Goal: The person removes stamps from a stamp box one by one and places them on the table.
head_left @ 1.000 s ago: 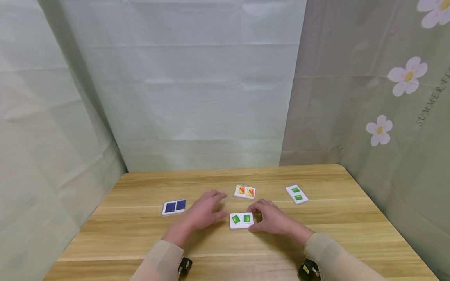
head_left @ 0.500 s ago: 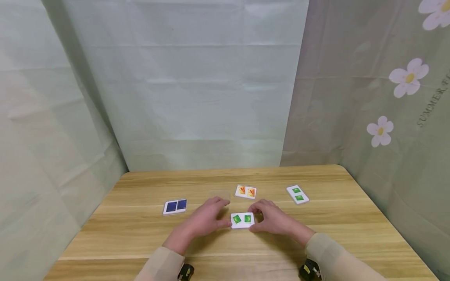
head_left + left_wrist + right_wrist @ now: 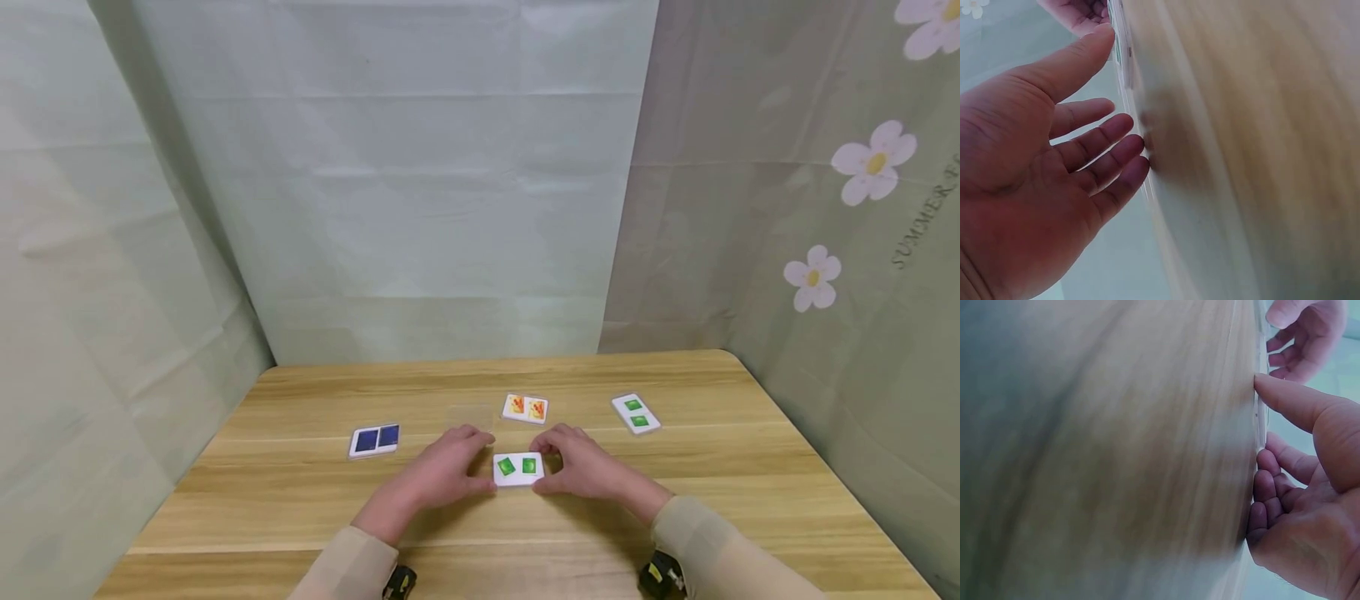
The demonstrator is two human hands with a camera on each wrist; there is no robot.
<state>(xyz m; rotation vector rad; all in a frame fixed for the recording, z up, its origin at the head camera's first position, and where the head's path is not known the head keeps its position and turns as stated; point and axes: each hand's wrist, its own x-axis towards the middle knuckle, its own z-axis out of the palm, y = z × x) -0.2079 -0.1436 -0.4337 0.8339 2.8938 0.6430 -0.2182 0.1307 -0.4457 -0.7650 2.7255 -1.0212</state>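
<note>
Between my two hands, in the middle of the table, lies a small stack of white cards (image 3: 518,470) with two green pictures on its top face. My right hand (image 3: 581,467) grips its right end, thumb at the near corner and index finger at the far one. The other right fingers (image 3: 1264,485) curl against the table. My left hand (image 3: 442,471) is at the left end. Its thumb (image 3: 1088,53) touches the near left corner, while its fingers extend, fairly straight, beyond the far left corner, their tips at the tabletop.
Behind the stack lies a card with two orange pictures (image 3: 525,408). A faint clear rectangular piece (image 3: 471,413) lies left of it. Cards with dark blue pictures (image 3: 374,441) are at the left, and a green-picture card (image 3: 636,414) at the right. Cloth (image 3: 435,208) hangs behind the table (image 3: 540,550).
My left hand has moved slightly right and nearer, bringing its thumb to the stack's left corner and uncovering the clear piece. My right hand has stayed at the stack's right end.
</note>
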